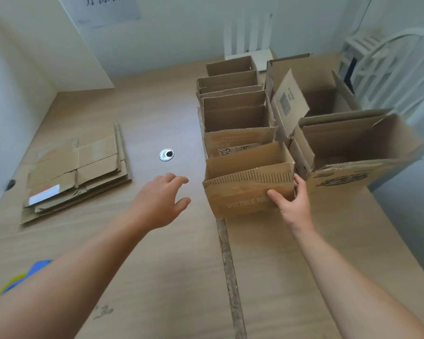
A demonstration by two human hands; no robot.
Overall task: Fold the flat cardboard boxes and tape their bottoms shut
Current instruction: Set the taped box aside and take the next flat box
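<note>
I see a pale wood-grain worktop (157,113) filling most of the frame, with a round metal cable grommet (166,154) set into it just left of centre. A worn, dirty seam (228,265) runs from the middle down to the bottom edge. At the upper left a paper sheet (101,8) with printed characters hangs on the wall. A white slatted chair (397,67) stands at the upper right. A blurred blue and yellow item (25,277) shows at the lower left.

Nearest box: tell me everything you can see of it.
The box is brown corrugated cardboard, folded up, top open, upright on the table at the near end of a row. Its front rim is torn, baring the fluting; faded pale print marks the front. The right hand grips its front right corner.
</note>
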